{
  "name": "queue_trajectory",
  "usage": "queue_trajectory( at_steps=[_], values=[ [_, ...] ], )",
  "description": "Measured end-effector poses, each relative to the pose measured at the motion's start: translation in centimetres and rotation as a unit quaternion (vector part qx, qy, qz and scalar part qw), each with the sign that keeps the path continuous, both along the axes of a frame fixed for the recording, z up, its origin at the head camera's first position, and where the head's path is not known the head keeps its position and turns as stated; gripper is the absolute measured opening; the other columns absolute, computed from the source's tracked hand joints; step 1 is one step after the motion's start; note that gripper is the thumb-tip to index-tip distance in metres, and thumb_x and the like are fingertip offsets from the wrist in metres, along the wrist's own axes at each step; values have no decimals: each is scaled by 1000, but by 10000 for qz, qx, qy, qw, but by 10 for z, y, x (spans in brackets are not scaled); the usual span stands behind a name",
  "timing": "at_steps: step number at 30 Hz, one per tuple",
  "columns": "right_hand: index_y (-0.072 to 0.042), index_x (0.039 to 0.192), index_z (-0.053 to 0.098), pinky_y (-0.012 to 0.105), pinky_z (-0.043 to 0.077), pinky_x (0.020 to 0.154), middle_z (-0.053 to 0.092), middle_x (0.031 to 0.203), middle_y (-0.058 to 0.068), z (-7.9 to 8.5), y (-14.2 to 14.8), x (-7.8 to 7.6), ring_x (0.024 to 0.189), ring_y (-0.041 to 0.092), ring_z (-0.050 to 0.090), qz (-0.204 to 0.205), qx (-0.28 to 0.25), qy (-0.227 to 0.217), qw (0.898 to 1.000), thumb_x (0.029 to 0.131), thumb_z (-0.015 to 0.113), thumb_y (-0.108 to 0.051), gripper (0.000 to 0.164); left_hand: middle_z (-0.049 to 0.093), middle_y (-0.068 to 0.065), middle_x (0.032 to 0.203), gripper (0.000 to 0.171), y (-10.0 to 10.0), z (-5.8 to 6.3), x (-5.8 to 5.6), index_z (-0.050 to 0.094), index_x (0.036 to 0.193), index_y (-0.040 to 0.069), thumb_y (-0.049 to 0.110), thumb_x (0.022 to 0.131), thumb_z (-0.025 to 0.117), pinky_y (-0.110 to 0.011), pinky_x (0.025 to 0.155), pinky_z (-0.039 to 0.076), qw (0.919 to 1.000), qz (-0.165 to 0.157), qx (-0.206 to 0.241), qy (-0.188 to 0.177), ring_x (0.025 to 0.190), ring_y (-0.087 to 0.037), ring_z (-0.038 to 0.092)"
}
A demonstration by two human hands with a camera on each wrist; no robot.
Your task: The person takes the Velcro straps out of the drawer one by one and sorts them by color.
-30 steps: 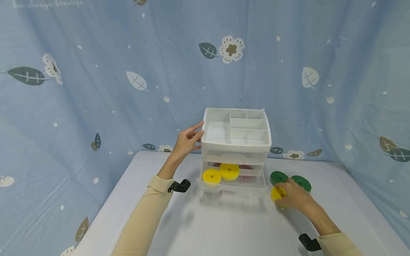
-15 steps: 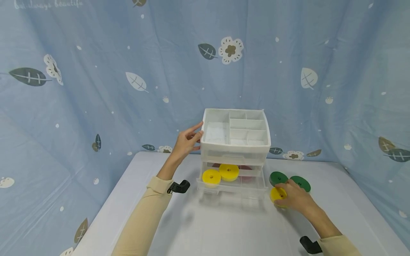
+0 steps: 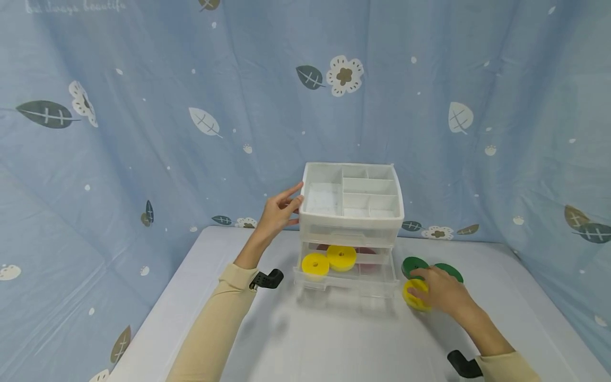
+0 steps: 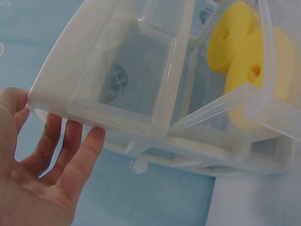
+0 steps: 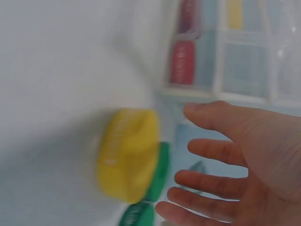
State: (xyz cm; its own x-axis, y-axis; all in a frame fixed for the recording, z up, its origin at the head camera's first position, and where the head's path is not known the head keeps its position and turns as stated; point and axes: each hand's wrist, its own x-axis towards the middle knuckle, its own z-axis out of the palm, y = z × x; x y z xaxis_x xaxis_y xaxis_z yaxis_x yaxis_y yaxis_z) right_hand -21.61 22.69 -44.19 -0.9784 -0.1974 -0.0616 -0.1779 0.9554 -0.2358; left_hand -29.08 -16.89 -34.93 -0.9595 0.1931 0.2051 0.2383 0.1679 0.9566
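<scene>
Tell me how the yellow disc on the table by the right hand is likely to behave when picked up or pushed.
The yellow disc is probably stiff, as its thick rim shows no sag. Lying flat on the white table, it would likely slide rather than roll. Stood on edge, its round outline suggests it could roll.

"Where was there room?"
"I saw it over the near tabletop [image 3: 343, 342]; the jutting drawer [image 3: 347, 287] stood left of the yellow disc [image 3: 410, 301], and two green discs [image 3: 411, 263] blocked its far side."
</scene>
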Motion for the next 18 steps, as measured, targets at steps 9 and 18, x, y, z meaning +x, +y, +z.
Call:
queue_trajectory(
  at_steps=[9, 18],
  values=[
    [-10, 117, 71, 56, 58, 76, 69, 113, 17, 38, -25, 8, 97, 37, 65, 178, -361, 1043, 9937, 90, 71, -31, 34, 64, -16, 120, 45, -3, -17, -16, 48, 143, 41, 39, 99, 57, -43, 88, 60, 9997, 120, -36, 213, 97, -21, 64],
    [-6, 111, 74, 54, 59, 83, 72, 109, 14, 55, -64, 13, 100, 35, 67, 544, -608, 2108, 9741, 87, 76, -32, 35, 64, -15, 118, 45, -2, -19, -17, 49, 142, 42, 42, 98, 58, -42, 86, 61, 9996, 139, -12, 246, 96, -21, 65]
  ],
)
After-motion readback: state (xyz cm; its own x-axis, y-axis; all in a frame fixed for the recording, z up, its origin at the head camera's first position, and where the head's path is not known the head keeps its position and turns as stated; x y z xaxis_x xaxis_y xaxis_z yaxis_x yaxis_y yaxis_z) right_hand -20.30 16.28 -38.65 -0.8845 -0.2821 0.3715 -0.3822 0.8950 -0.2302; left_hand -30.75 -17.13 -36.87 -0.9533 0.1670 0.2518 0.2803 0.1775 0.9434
